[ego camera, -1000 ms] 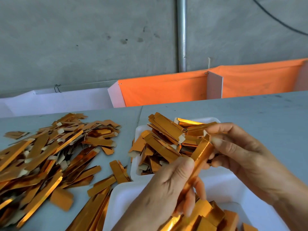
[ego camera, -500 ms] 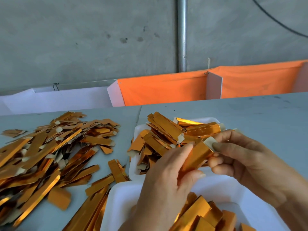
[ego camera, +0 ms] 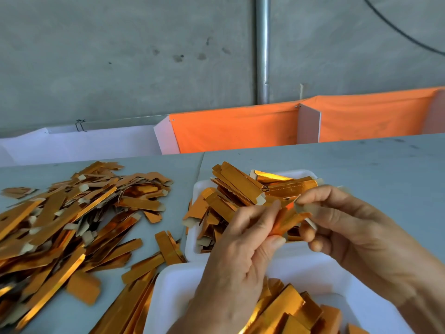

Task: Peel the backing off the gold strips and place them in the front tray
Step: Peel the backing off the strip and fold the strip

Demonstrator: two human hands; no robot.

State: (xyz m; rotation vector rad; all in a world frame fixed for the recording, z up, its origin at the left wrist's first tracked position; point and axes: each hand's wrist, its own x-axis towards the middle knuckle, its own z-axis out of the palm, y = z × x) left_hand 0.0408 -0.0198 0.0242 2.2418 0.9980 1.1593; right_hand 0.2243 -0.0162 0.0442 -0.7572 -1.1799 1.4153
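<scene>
Both hands hold one gold strip (ego camera: 287, 219) above the two white trays. My left hand (ego camera: 243, 259) pinches its lower part between thumb and fingers. My right hand (ego camera: 346, 227) pinches the pale tab at its upper end. The front tray (ego camera: 168, 295) lies at the bottom edge with several gold pieces (ego camera: 291, 314) in it. Behind it, the back tray (ego camera: 196, 189) is heaped with gold strips (ego camera: 236, 186).
A wide pile of loose gold strips (ego camera: 60, 227) covers the grey table (ego camera: 373, 165) on the left. More strips lie between the pile and the trays. Orange cloth (ego camera: 236, 126) and white panels run along the table's far edge, with a metal pole (ego camera: 262, 49) behind.
The strip has risen and shifted right between my hands. My left hand slid up along it, and my right fingers have pulled the pale tab end away from the gold face.
</scene>
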